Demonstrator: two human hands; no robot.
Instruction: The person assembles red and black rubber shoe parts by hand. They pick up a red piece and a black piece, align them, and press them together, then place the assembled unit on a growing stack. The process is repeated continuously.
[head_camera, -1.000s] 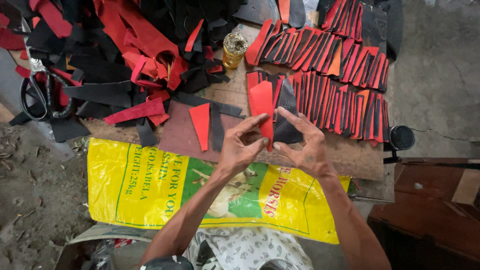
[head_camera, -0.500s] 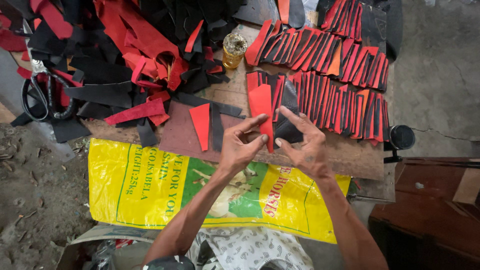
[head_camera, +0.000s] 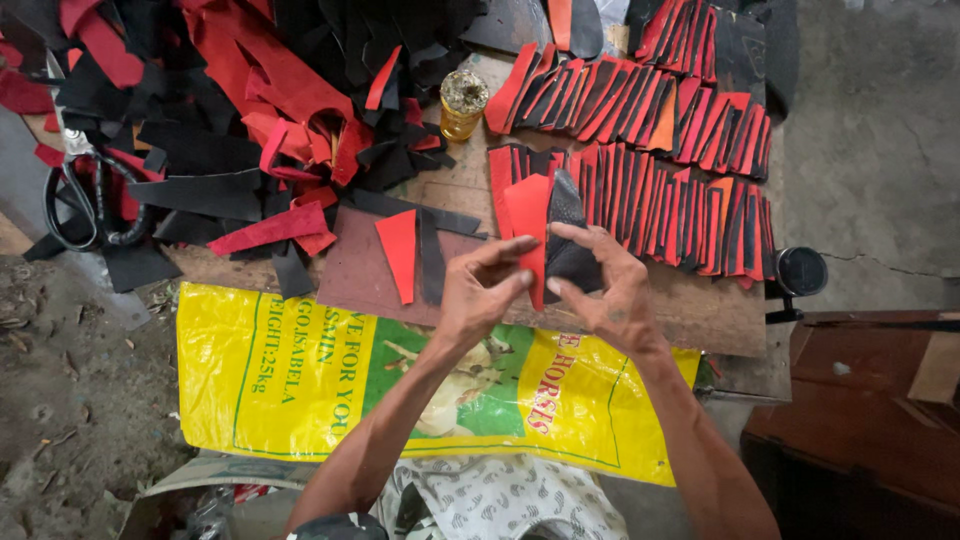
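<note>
Over the front edge of a wooden work board (head_camera: 700, 310), my left hand (head_camera: 480, 290) pinches a red leather piece (head_camera: 527, 215) that stands upright. My right hand (head_camera: 605, 290) grips a black leather piece (head_camera: 567, 235) pressed against the red one. Both pieces overlap between my fingers. Just left of my hands, a red wedge-shaped piece (head_camera: 400, 250) and a black strip (head_camera: 432, 262) lie on a dark brown mat (head_camera: 355, 275).
Rows of overlapping red and black cut pieces (head_camera: 650, 150) fill the board's right side. A heap of red and black scraps (head_camera: 230, 110) covers the left, with black-handled scissors (head_camera: 85, 195). A small yellow jar (head_camera: 462, 103) stands behind. A yellow printed sack (head_camera: 300, 370) hangs below.
My hands have stayed in place with the two pieces; the fingers have shifted slightly, pressing the black piece closer against the red one.
</note>
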